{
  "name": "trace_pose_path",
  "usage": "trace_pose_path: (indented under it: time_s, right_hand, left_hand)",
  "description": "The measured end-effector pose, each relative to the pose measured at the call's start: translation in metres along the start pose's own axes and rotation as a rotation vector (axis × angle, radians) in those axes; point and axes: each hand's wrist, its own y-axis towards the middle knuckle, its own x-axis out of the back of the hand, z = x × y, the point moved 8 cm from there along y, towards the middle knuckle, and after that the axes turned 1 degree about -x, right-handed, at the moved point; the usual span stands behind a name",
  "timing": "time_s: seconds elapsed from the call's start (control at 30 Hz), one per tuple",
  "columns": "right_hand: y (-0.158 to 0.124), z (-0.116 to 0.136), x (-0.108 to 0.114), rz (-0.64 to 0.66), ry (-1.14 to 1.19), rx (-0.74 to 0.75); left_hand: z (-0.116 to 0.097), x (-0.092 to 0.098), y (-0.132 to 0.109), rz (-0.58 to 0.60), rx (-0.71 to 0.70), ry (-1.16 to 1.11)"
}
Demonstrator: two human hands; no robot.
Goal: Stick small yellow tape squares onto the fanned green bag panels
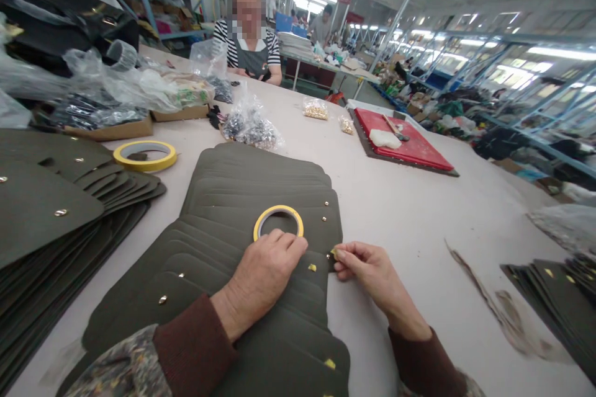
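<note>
My left hand (pixel 263 273) is closed on the near rim of a roll of yellow tape (pixel 279 208), resting over a fanned stack of dark olive panels (pixel 251 192). At the stack's right edge my right hand (pixel 370 273) pinches a small piece of yellow tape (pixel 334 252) between thumb and fingers, close to a metal stud. Another yellow tape piece (pixel 311 267) sticks to the panel between my hands, and a further tape piece (pixel 329 363) lies nearer to me. Shiny metal studs (pixel 162 299) dot several panels.
Left are more olive panels (pixel 41 205) and a second tape roll (pixel 145 164). Plastic bags of small parts (pixel 251 127) lie behind, with a red board (pixel 410 142) at back right. Panels with tape bits (pixel 552 298) sit at right. Across the table sits a person (pixel 249 53).
</note>
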Motion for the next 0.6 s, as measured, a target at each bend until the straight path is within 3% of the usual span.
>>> trace_pose_path:
  time_s: [0.13,0.4,0.6]
  right_hand:
    - [0.004,-0.007,0.002,-0.007,-0.005,-0.018]
    - [0.003,-0.008,-0.008,0.033,-0.223,-0.013]
    - [0.001,0.013,-0.016,-0.024,-0.558,0.208]
  left_hand:
    - [0.003,-0.009,0.002,0.078,0.031,0.011]
    - [-0.013,-0.018,-0.003,0.138,-0.028,-0.088]
    - [-0.010,-0.018,-0.001,0.141,-0.022,-0.079]
